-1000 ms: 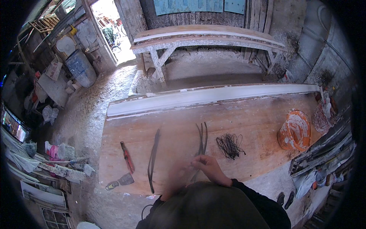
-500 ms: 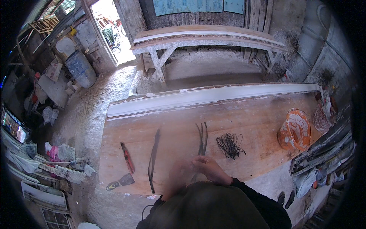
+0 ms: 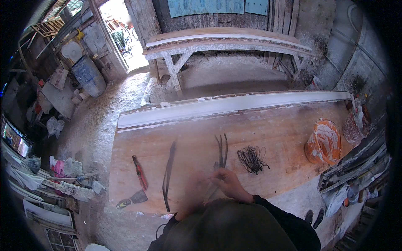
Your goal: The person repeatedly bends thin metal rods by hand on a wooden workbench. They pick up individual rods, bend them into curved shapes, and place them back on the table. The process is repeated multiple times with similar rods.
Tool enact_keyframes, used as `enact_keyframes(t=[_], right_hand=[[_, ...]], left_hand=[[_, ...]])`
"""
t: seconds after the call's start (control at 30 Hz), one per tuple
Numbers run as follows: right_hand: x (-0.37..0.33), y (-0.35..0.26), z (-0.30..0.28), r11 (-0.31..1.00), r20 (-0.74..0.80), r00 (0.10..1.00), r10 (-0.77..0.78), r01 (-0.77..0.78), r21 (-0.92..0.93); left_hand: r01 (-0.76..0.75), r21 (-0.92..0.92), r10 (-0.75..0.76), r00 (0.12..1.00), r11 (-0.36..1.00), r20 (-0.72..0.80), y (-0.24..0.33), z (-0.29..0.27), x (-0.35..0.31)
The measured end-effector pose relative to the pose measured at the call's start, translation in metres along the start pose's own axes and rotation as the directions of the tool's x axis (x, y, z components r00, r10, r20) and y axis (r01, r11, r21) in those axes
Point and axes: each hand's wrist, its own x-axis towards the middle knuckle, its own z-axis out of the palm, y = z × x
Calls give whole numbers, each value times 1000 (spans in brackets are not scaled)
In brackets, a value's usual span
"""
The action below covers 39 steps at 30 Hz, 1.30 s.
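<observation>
Both of my hands meet low over the table's near edge, close to my body. My right hand (image 3: 233, 185) is closed, its thumb and fingers pinched together; what is between them is too small to make out. Beside it, my left hand (image 3: 195, 189) is blurred, and its fingers cannot be read. Thin black strips (image 3: 221, 151) reach away across the wood from just beyond my fingers, their near part hidden by the hands. Left of my hands lies another dark strip (image 3: 168, 175), doubled lengthwise. A loose bundle of black cord (image 3: 252, 160) rests to the right.
On the wooden table (image 3: 268, 125) lie red-handled pliers (image 3: 140, 172) and a putty knife (image 3: 132, 199) at left. A long white moulding (image 3: 234, 104) runs along the far edge. An orange, plaster-smeared bucket (image 3: 323, 142) stands at right. Behind is a long bench (image 3: 226, 49).
My right hand has shifted slightly up and left. The left hand stays close to it, blurred in both frames. The tools, strips and cord bundle keep their places.
</observation>
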Motion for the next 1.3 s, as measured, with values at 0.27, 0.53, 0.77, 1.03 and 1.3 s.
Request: enact_keyframes(t=[0.27,0.53,0.77,1.03,1.3], right_hand=[[-1,-6,6,933,104,975,194,-216,289],[-1,7,1,443,390,893,224,-449,776],[2,8,-2,355,417,857,302,-507,786],[0,13,-3,531,322,890,322,-452,717],[2,-4,-1,709,235,945,228,-327,625]], left_hand=[[326,-429,-360,933,842,3,19,4,5],[358,-573,-405,913,737,50,5,8,0],[257,-608,-313,950,751,15,34,3,9],[385,-348,-381,921,855,83,3,-1,2],[580,-379,-493,814,721,308,6,-16,13]])
